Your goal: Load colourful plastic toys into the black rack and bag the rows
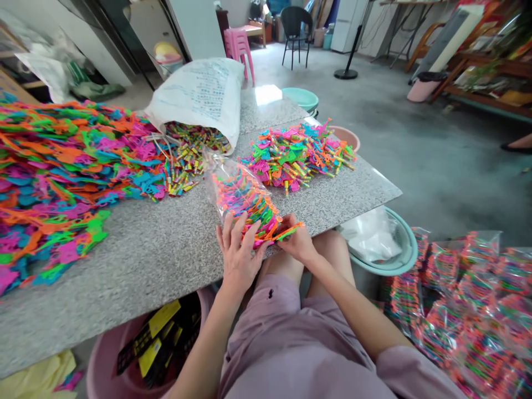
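A clear plastic bag, packed with rows of orange, pink, green and blue plastic pieces, lies on the speckled table near its front edge. My left hand rests on the near left side of this bag, fingers spread. Close to the bag's near end, my right hand is closed on a few thin orange and green plastic pieces. Their exact shape is too small to make out. Behind the bag, a heap of similar coloured pieces with yellow-banded tubes lies on the table.
A large pile of coloured plastic pieces covers the table's left. A white sack spills small yellow-and-red tubes. Below are a pink tub, a green basin with clear plastic, and many filled bags on the floor.
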`<state>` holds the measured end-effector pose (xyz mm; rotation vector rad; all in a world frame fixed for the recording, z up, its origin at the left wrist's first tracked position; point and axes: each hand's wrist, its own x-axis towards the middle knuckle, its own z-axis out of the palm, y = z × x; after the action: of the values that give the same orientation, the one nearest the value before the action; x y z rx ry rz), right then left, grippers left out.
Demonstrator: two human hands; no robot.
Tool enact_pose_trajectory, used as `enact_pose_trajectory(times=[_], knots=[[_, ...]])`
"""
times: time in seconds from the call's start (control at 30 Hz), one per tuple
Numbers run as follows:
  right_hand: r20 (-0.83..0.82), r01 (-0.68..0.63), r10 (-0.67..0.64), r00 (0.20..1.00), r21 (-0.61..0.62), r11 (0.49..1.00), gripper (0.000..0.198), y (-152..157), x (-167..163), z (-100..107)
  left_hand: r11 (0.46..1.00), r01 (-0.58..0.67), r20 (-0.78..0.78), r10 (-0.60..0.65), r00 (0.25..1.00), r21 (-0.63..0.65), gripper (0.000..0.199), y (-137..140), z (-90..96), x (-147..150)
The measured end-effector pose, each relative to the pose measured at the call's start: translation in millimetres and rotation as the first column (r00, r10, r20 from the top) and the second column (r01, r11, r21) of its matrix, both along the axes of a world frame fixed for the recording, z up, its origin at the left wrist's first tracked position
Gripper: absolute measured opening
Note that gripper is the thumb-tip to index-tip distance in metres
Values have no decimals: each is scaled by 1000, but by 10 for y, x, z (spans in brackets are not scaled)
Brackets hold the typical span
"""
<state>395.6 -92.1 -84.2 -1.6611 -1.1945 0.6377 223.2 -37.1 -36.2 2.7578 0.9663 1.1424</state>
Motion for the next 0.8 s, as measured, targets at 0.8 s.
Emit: enact_pose_trajectory(times=[0.8], knots=[[248,49,17,969,-258,965,13,35,21,288,998,54,4,-54,999,-19,53,54,27,-102]])
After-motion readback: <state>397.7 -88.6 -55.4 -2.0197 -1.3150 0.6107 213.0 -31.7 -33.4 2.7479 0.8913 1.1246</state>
